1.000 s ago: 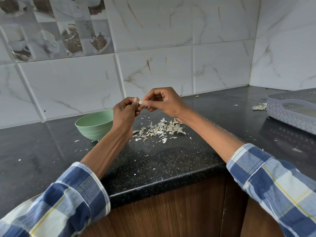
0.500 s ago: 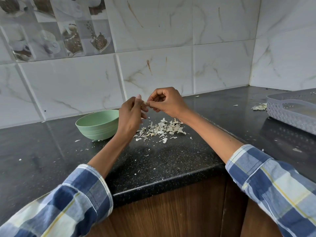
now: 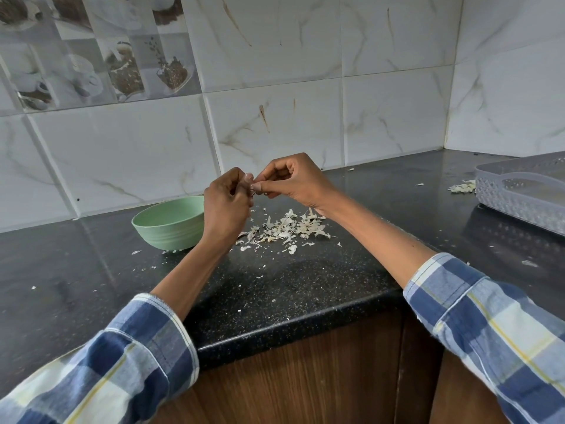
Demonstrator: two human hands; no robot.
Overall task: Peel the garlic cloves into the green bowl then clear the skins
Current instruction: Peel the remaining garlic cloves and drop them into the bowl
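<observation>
A round pale green plastic bowl (image 3: 166,223) is seen upright on the speckled black stone countertop (image 3: 305,289), at the left of the work area, near the marble-patterned tiled wall; its contents are not visible from this angle. Just right of the bowl, the left hand (image 3: 225,203) is held raised above the counter, fingers curled. It meets the right hand (image 3: 295,180), whose thumb and forefinger are pinched together at the contact point. A small pale garlic clove (image 3: 251,187) is glimpsed between the 2 sets of fingertips and is gripped by both hands. Below the hands, a scattered heap of papery white garlic skins (image 3: 286,229) lies on the countertop. Further right, a smaller clump of skins (image 3: 463,187) lies just beside a grey perforated plastic basket (image 3: 519,194) at the frame edge.
</observation>
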